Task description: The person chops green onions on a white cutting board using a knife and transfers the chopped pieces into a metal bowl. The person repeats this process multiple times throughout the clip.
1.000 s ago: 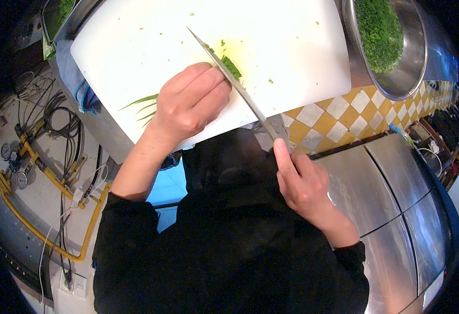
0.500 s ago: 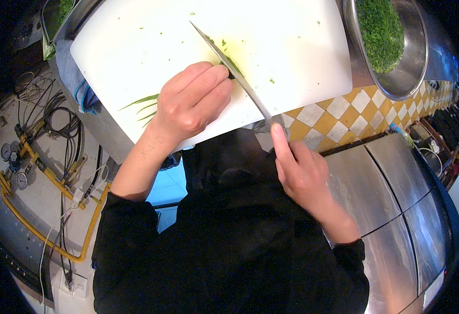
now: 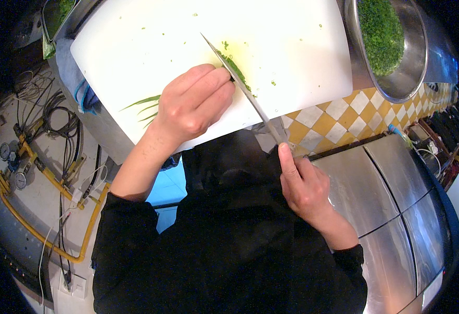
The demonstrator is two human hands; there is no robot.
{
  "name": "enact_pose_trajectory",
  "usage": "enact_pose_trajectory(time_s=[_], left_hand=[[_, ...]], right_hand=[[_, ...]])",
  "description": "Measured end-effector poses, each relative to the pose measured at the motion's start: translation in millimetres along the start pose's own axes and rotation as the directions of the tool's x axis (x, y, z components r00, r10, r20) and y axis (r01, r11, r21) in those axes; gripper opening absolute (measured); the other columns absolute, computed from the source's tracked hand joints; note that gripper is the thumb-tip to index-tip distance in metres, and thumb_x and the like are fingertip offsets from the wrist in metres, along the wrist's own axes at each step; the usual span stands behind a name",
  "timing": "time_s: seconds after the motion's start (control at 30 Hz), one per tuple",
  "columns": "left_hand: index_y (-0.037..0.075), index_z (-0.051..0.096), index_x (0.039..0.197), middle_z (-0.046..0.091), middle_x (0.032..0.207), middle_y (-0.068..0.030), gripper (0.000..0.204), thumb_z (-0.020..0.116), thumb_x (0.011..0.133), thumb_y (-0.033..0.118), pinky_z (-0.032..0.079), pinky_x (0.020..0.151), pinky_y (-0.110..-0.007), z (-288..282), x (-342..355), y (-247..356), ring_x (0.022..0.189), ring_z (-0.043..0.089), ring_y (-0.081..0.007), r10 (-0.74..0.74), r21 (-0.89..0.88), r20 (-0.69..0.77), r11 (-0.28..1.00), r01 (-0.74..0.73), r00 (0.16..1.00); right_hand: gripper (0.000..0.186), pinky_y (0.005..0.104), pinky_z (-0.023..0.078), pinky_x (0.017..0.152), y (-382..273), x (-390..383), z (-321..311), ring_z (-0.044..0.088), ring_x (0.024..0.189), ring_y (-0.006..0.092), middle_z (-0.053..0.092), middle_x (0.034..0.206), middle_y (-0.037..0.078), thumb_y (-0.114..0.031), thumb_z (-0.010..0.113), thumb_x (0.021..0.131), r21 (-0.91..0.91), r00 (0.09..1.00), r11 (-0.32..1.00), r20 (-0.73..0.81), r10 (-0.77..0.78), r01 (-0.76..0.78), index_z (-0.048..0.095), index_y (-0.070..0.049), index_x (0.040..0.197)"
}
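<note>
A knife (image 3: pixel 258 108) is gripped in my right hand (image 3: pixel 307 186), with my thumb along the top near the blade's base. Its blade slants up and left over the white cutting board (image 3: pixel 303 57), its edge beside the fingertips of my left hand (image 3: pixel 195 102). Those fingers are curled down on a bunch of green onions (image 3: pixel 141 103), whose thin leaf ends stick out to the left; the middle is hidden under my palm. Along the blade's right side lies a strip of chopped green onion (image 3: pixel 236 69). Small green bits are scattered over the board.
To the right of the board stands a steel bowl (image 3: pixel 415 63) with a heap of chopped greens (image 3: pixel 380 39). Another container (image 3: pixel 49 21) with greens is at the far left. Steel cabinet doors (image 3: pixel 363 183) are at right; yellow pipes (image 3: pixel 41 238) and cables run along the left.
My right hand and the knife have shifted slightly right and toward me. The row of cut green onion beside the blade shows longer. My left hand has barely moved.
</note>
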State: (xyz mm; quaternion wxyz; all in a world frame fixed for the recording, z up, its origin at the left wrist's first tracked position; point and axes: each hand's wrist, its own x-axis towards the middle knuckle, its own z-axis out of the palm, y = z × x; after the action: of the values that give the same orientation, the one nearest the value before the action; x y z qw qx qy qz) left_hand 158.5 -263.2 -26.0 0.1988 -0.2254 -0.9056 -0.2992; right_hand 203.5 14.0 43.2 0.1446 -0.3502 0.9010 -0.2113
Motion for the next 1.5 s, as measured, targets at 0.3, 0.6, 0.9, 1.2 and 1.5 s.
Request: enact_pose_trajectory(time_s=[0.3, 0.6, 0.9, 1.2, 1.5], left_hand=[[-0.003, 0.069, 0.083, 0.068, 0.090, -0.0137, 0.020, 0.078, 0.065, -0.001, 0.057, 0.066, -0.034, -0.1, 0.2, -0.6, 0.077, 0.067, -0.0288, 0.003, -0.017, -0.009, 1.000, -0.003, 1.000], [-0.002, 0.065, 0.080, 0.065, 0.088, -0.0111, 0.019, 0.070, 0.062, 0.002, 0.054, 0.062, -0.030, 3.4, -0.6, -4.1, 0.075, 0.065, -0.0240, 0.047, 0.011, -0.062, 0.999, -0.046, 0.997], [-0.002, 0.065, 0.079, 0.065, 0.088, -0.0109, 0.019, 0.070, 0.061, 0.002, 0.054, 0.061, -0.030, 4.7, -0.1, -4.4, 0.075, 0.065, -0.0236, 0.056, 0.022, -0.066, 0.998, -0.055, 0.996], [-0.001, 0.065, 0.079, 0.065, 0.087, -0.0106, 0.018, 0.071, 0.062, 0.002, 0.054, 0.062, -0.030, 5.2, 1.6, -3.6, 0.075, 0.065, -0.0234, 0.052, 0.020, -0.073, 0.999, -0.050, 0.996], [-0.001, 0.065, 0.077, 0.066, 0.087, -0.0111, 0.016, 0.071, 0.063, 0.002, 0.054, 0.060, -0.029, 5.8, -0.3, -3.9, 0.074, 0.065, -0.0228, 0.053, 0.026, -0.083, 0.998, -0.051, 0.995]], right_hand=[[0.059, 0.0309, 0.047, 0.047, 5.6, 15.6, 9.8, 0.055, 0.053, 0.0183, 0.056, 0.078, 0.006, -0.005, 0.064, 0.081, -0.033, 1.000, 0.999, 0.024, 0.003, -0.002, 0.058, -0.008, 0.139], [0.058, 0.0318, 0.048, 0.049, 3.0, 16.5, 4.1, 0.055, 0.054, 0.0188, 0.056, 0.078, 0.006, -0.005, 0.065, 0.081, 0.055, 1.000, 0.998, 0.000, -0.019, 0.019, 0.058, -0.008, 0.138], [0.058, 0.0312, 0.049, 0.050, 1.8, -4.9, 6.1, 0.056, 0.055, 0.0186, 0.054, 0.077, 0.006, -0.008, 0.065, 0.080, 0.013, 1.000, 1.000, -0.007, 0.005, -0.005, 0.059, -0.008, 0.138], [0.060, 0.0330, 0.047, 0.049, 8.7, 36.5, 16.8, 0.054, 0.054, 0.0201, 0.056, 0.077, 0.007, -0.003, 0.066, 0.080, 0.029, 1.000, 1.000, 0.012, 0.008, -0.008, 0.058, -0.007, 0.139], [0.057, 0.0318, 0.048, 0.049, 1.2, 0.9, 4.5, 0.056, 0.054, 0.0187, 0.056, 0.077, 0.006, -0.005, 0.065, 0.081, 0.035, 1.000, 0.999, -0.003, -0.007, 0.007, 0.059, -0.008, 0.138]])
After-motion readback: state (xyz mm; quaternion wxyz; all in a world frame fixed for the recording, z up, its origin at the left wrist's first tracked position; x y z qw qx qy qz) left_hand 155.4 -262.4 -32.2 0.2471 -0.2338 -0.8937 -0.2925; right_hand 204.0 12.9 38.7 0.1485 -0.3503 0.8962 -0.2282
